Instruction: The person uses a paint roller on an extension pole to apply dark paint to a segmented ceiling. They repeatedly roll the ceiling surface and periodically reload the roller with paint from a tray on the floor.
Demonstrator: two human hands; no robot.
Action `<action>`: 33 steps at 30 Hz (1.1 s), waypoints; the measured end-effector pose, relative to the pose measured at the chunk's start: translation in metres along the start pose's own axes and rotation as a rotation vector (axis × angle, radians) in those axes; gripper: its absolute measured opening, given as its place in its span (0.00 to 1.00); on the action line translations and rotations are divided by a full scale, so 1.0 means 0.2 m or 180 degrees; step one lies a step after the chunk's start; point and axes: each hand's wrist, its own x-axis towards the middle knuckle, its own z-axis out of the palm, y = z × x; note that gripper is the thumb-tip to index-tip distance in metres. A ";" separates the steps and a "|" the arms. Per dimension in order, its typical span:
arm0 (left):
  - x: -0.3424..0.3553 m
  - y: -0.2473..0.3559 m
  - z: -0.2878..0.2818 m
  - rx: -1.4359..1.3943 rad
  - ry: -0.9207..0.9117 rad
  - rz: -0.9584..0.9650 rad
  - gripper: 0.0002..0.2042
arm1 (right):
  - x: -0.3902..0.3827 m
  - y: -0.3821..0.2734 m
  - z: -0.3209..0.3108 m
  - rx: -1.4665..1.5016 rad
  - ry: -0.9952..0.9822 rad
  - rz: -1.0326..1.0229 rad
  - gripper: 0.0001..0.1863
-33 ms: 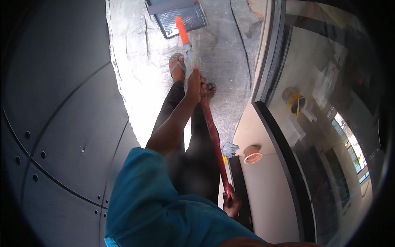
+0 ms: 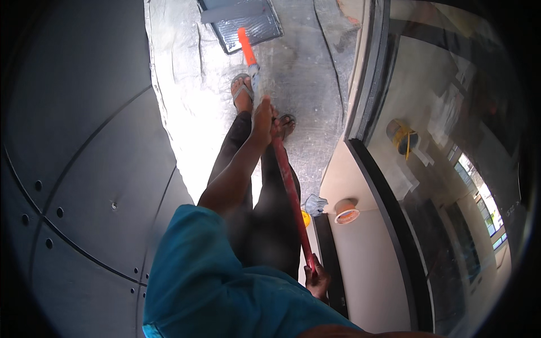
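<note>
A long red pole (image 2: 290, 188) slants down in front of my legs, and both hands are closed around it. My left hand (image 2: 263, 118) grips its far part, above my feet. Lower, beside my hip, my right hand (image 2: 318, 279) holds the near end. Beyond my left hand the pole runs into a pale, smeared section and then an orange handle (image 2: 247, 48), which looks like that of a paint roller. Its tip reaches over a dark paint tray (image 2: 265, 31) with a ribbed bottom. A dark grey roller (image 2: 234, 13) lies across the tray.
A pale drop sheet (image 2: 307, 67) covers the floor under my sandalled feet (image 2: 242, 93), with a dark cord (image 2: 331, 62) along it. Dark panels (image 2: 101, 186) stand to the left. On the right are a framed glass pane (image 2: 439, 186), a round pipe opening (image 2: 346, 212) and a grey-blue cloth (image 2: 315, 204).
The orange handle and the roller have shifted slightly toward me, and my left hand has come a little nearer with the pole. My right hand looks nearly unmoved.
</note>
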 end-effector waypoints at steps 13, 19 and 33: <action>0.28 0.27 0.02 0.1207 0.0496 0.0804 0.18 | 0.29 -0.19 0.03 0.0545 -0.0620 -0.0358 0.23; 0.00 0.15 -0.01 0.1461 0.0822 0.0711 0.17 | 0.17 -0.13 -0.01 0.0346 -0.0442 -0.0897 0.23; -0.63 0.39 0.19 0.0666 0.0045 0.1874 0.15 | 0.47 0.19 0.33 0.0268 0.0199 -0.0901 0.13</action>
